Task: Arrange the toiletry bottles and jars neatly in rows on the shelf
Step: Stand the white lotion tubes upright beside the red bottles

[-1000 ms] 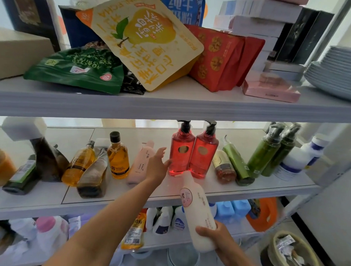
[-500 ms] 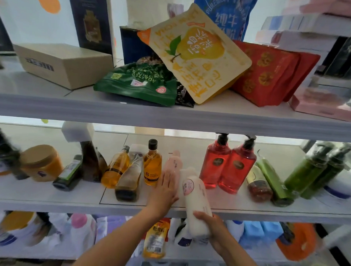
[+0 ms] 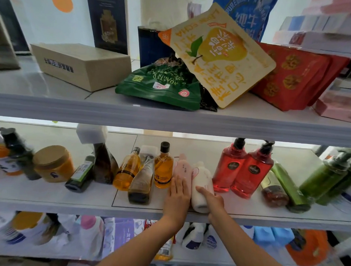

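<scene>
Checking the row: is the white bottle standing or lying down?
Lying down. The white bottle points cap-first to the back, base at the shelf edge, right hand on it.

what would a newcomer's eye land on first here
The big yellow pear pouch leaning on the top shelf grabs the eye first, then the two red pump bottles standing on the middle shelf. At centre front, the left hand lies flat on a pink bottle while the right hand holds a white bottle beside it.
</scene>
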The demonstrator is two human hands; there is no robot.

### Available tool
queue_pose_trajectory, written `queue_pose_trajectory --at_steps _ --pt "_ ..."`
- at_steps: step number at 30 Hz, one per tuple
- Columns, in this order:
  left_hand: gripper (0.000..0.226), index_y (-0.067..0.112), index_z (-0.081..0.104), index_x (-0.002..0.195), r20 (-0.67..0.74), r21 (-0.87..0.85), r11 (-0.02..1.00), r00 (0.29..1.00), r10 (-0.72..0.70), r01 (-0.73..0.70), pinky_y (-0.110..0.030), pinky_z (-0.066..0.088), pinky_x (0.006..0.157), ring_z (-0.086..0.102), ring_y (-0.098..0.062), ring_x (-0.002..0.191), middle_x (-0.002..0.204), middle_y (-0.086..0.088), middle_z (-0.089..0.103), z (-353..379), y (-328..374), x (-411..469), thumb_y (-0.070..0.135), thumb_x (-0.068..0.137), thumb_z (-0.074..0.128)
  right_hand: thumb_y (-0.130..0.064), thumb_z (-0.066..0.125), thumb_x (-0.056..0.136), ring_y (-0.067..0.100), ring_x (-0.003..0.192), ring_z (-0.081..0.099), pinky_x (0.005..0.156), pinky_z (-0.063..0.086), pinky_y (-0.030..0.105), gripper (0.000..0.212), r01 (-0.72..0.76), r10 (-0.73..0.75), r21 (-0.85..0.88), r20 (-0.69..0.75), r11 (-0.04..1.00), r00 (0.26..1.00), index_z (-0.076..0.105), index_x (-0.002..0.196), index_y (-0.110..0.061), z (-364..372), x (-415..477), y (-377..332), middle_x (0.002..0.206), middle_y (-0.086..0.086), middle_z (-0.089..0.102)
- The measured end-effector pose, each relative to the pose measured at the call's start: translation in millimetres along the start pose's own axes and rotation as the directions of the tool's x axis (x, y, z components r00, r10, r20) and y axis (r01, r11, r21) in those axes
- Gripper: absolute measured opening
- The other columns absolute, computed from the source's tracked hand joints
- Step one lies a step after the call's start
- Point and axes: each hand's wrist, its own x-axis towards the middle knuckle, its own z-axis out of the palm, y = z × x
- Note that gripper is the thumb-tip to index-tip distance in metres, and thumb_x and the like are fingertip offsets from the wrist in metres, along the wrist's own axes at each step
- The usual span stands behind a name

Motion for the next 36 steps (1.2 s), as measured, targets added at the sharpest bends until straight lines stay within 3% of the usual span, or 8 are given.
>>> queue_pose_trajectory --at_steps 8,12,16,20,23,25,31,36 --pt "0.09 0.009 0.062 0.121 -0.09 -0.162 0.982 0.992 0.086 -0.1 -0.031 0.054 0.085 0.062 -0.026 0.113 0.123 -0.013 0.063 -3 -23 -14 0.05 0.045 0.088 -0.04 0.081 0.066 0.038 0.119 0.047 0.102 0.044 0.045 0.078 0.022 -0.093 -0.348 -0.188 0.937 0.978 0.051 0.128 -0.003 14 0 -4 0.129 0.021 0.047" --pt "0.049 0.015 0.052 0.116 -0.392 -0.256 0.936 0.911 0.128 -0.242 -0.032 0.053 0.089 0.053 -0.018 0.113 0.123 -0.003 0.051 -11 -45 -30 0.033 0.077 0.074 -0.024 0.077 0.075 0.036 0.128 0.036 0.105 0.034 0.04 0.071 0.18 -0.331 -0.474 -0.257 0.862 0.908 0.043 0.133 -0.002 21 -26 -11 0.138 0.022 0.038" --pt "0.067 0.013 0.042 0.122 -0.471 -0.414 0.895 0.803 -0.366 0.165 -0.035 0.04 0.097 0.043 -0.024 0.113 0.123 -0.012 0.047 -22 -58 -28 0.026 0.068 0.081 -0.006 0.073 0.077 0.03 0.126 0.033 0.101 0.031 0.029 0.058 0.551 -0.657 -0.467 -0.091 0.692 0.748 0.045 0.127 -0.002 35 -49 -7 0.133 0.017 0.036" --pt "0.083 0.012 0.027 0.134 0.007 -0.451 0.601 0.676 -0.737 0.66 -0.045 0.035 0.104 0.034 -0.033 0.128 0.139 -0.016 0.034 -42 -71 -18 0.051 0.075 0.07 -0.001 0.067 0.081 0.015 0.1 0.049 0.089 0.044 0.023 0.038 0.737 -0.753 -0.314 0.094 0.599 0.651 0.049 0.114 -0.004 56 -68 -6 0.111 0.008 0.049" --pt "0.084 0.008 0.025 0.135 0.168 -0.373 0.536 0.623 -0.764 0.758 -0.04 0.037 0.102 0.033 -0.034 0.128 0.14 -0.017 0.032 -48 -78 -15 0.052 0.077 0.067 -0.008 0.058 0.09 0.008 0.082 0.057 0.075 0.046 0.01 0.015 0.707 -0.649 -0.237 0.281 0.667 0.707 0.055 0.102 -0.018 68 -79 -6 0.091 -0.004 0.058" --pt "0.079 0.007 0.027 0.133 0.212 -0.354 0.521 0.609 -0.764 0.777 -0.038 0.041 0.1 0.037 -0.034 0.126 0.139 -0.018 0.036 -52 -79 -11 0.049 0.079 0.067 -0.016 0.054 0.094 0.007 0.082 0.058 0.077 0.049 0.015 0.011 0.654 -0.541 -0.268 0.392 0.707 0.744 0.059 0.103 -0.019 77 -84 -5 0.091 -0.004 0.061" --pt "0.046 0.006 0.034 0.126 0.147 -0.31 0.601 0.661 -0.736 0.737 -0.032 0.05 0.084 0.057 -0.026 0.111 0.126 -0.015 0.053 -60 -77 -11 0.034 0.094 0.051 -0.036 0.04 0.099 0.017 0.089 0.056 0.081 0.043 0.03 0.04 0.409 -0.113 -0.482 0.531 0.775 0.84 0.061 0.112 -0.005 108 -85 -13 0.097 0.006 0.064" --pt "0.043 0.005 0.037 0.123 0.123 -0.367 0.593 0.669 -0.733 0.717 -0.032 0.054 0.082 0.061 -0.025 0.106 0.122 -0.015 0.056 -53 -80 -25 0.033 0.094 0.052 -0.05 0.052 0.09 0.03 0.12 0.053 0.104 0.043 0.04 0.06 0.034 0.179 -0.392 0.494 0.919 0.851 0.05 0.127 -0.002 129 -78 -11 0.127 0.015 0.059"
